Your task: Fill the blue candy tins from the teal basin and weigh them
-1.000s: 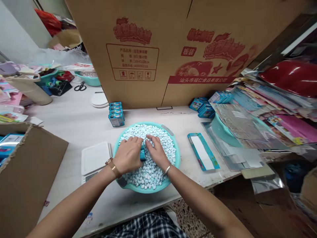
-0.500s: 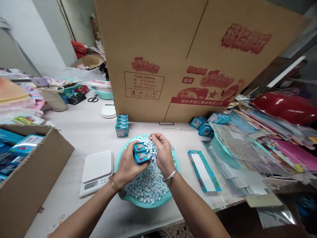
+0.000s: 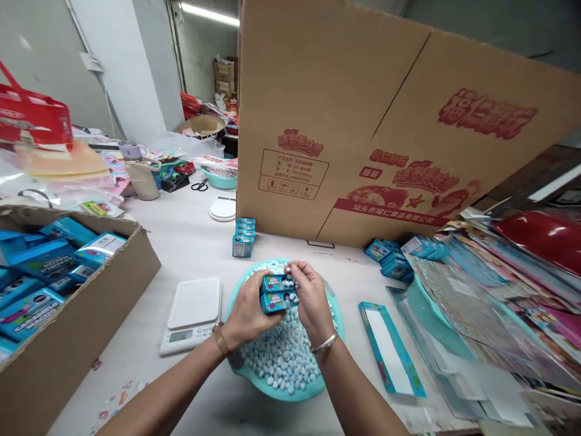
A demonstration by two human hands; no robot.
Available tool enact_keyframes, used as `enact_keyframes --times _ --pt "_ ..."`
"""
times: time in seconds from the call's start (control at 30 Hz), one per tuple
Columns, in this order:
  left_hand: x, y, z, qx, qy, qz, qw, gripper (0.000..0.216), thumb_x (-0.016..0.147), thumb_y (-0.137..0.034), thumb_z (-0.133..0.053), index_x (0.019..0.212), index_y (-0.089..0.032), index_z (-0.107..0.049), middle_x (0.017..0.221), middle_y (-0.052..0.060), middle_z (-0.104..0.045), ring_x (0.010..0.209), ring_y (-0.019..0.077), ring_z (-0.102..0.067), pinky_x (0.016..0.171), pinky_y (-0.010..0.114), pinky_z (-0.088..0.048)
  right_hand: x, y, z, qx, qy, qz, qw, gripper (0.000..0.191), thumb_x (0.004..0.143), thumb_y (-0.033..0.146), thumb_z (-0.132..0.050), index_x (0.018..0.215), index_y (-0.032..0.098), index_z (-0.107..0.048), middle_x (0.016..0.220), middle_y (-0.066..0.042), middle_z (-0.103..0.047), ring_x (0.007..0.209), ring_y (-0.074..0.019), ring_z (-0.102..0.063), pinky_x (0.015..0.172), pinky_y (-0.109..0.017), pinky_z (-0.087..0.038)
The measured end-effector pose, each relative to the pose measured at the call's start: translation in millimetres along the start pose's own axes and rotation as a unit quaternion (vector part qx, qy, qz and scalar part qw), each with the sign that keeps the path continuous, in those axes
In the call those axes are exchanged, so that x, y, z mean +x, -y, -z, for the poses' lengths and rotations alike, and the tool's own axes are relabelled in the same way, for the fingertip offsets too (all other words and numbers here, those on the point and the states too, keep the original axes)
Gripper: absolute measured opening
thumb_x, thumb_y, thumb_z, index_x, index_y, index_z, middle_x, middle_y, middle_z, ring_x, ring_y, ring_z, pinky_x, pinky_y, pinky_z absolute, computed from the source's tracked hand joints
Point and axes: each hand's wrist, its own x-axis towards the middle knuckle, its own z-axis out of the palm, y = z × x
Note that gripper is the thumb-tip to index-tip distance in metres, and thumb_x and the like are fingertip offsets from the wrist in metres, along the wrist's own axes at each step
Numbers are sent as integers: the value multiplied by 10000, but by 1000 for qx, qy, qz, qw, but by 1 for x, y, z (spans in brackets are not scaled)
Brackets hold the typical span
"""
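Your left hand (image 3: 247, 309) is closed around two small blue boxes (image 3: 273, 301), one just beyond the other. You hold them up over the green bowl (image 3: 302, 396), with their open ends to the right. White and pale blue bits (image 3: 290, 357) fill the bowl, and some show at the box ends. Your right hand (image 3: 313, 300) is right by those ends, with its fingers curled in. You cannot tell if its fingertips pinch a bit.

The bowl sits on the white counter (image 3: 181, 242). Just left of it is a white scale (image 3: 193, 309). Farther left, a brown carton (image 3: 91, 339) holds lots of blue packs (image 3: 40, 260). A row of blue boxes (image 3: 244, 239) stands on the far side, by the big cardboard box (image 3: 354, 121). On the right lies a long blue tray (image 3: 393, 351) with a white middle.
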Motion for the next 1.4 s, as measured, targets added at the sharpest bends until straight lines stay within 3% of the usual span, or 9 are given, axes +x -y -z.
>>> enact_keyframes --times 0.5,0.67,0.73,0.8,0.93,1.0,1.13,1.23,1.4 --pt "-15 9 3 -136 58 -16 989 747 655 -237 -819 1301 -227 -445 1309 98 -566 1200 277 -592 1065 422 -477 -19 -9 1 16 -15 -2 1000 200 858 425 -671 832 228 -650 872 -7 -636 851 -174 -577 823 -308 -458" --pt "-28 9 23 -217 48 -17 975 754 651 -258 -835 1298 -257 -447 1308 95 -554 1236 305 -569 1059 423 -488 -22 -17 33 -54 -48 38 997 202 916 439 -601 887 241 -632 917 -24 -640 944 -200 -596 950 -391 -454" --pt "-34 9 31 -234 62 -26 970 746 643 -261 -840 1282 -261 -455 1295 97 -559 1264 319 -546 1086 442 -467 -25 -25 55 -222 -10 49 974 221 926 445 -584 1010 255 -658 1067 -55 -650 1080 -238 -578 1027 -444 -413" --pt "-39 9 40 -237 81 -20 968 741 653 -271 -831 1284 -254 -444 1286 105 -562 1259 321 -546 1093 446 -462 -31 -37 74 -385 68 62 918 375 920 446 -594 1259 285 -613 1336 -81 -578 1297 -278 -466 1127 -494 -316" --pt "-28 0 58 -75 101 -13 992 731 679 -260 -784 1315 -248 -424 1280 100 -560 1185 297 -577 1027 409 -493 -45 -60 91 -500 166 37 849 609 957 471 -516 1521 298 -361 1593 -61 -333 1485 -268 -230 1215 -511 -183" --pt "-11 -7 63 101 148 -23 984 679 655 -230 -752 1274 -232 -474 1215 100 -593 1121 311 -586 983 439 -491 -47 -66 92 -500 147 15 853 635 976 489 -462 1549 268 -297 1610 -67 -298 1495 -251 -208 1225 -490 -182" --pt "25 -18 48 366 319 -38 873 477 616 -183 -666 1084 -163 -573 1036 136 -649 974 346 -609 849 480 -507 -39 -70 84 -459 74 -12 885 643 965 536 -447 1518 227 -340 1556 -102 -373 1460 -256 -282 1214 -473 -218" --pt "39 -21 23 411 384 -77 823 426 622 -177 -648 1038 -118 -583 1030 175 -652 964 356 -615 808 478 -524 -31 -73 72 -376 12 -18 926 571 922 542 -519 1387 212 -498 1433 -117 -491 1373 -261 -402 1180 -453 -275" --pt "40 -19 -4 410 364 -106 829 425 617 -157 -628 1039 -113 -590 1009 175 -658 951 361 -620 755 459 -539 -15 -81 49 -177 -85 -27 980 408 798 488 -683 1084 200 -649 1178 -80 -635 1174 -246 -544 1092 -403 -356"
